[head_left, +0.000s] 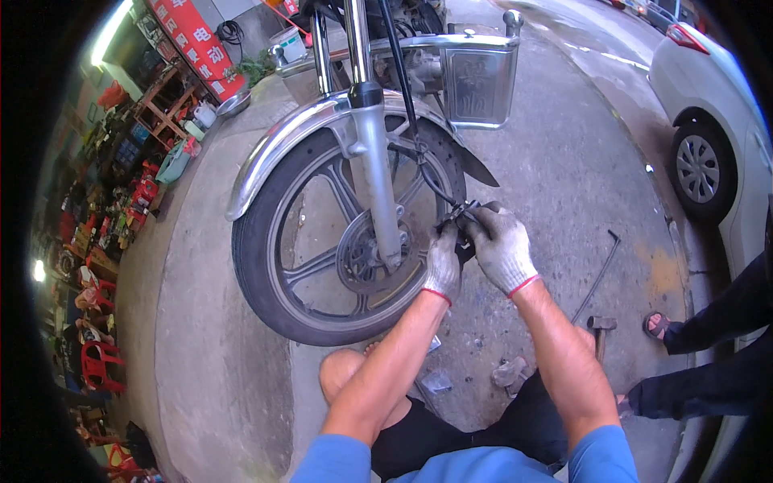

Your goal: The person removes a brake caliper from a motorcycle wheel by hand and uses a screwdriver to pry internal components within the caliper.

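Both my hands wear white work gloves with blackened fingers and red cuffs. They meet just right of a motorcycle's front wheel (266, 274). My left hand (444, 262) closes on the near side of a dark brake caliper (464, 225), partly hidden by the gloves. From the upper right, the fingers of my right hand (501, 245) grip the same part. A black brake hose (435, 187) runs from it up to the fork (374, 177). The brake disc (354, 256) is exposed at the hub, apart from the caliper.
A hammer (601, 324) and a thin bent metal rod (597, 274) lie on the concrete to the right. Crumpled plastic (509, 372) rests near my knees. Beyond stand a person in dark trousers (717, 386) and a white car (725, 105). Cluttered shop goods and red chairs (101, 366) line the left.
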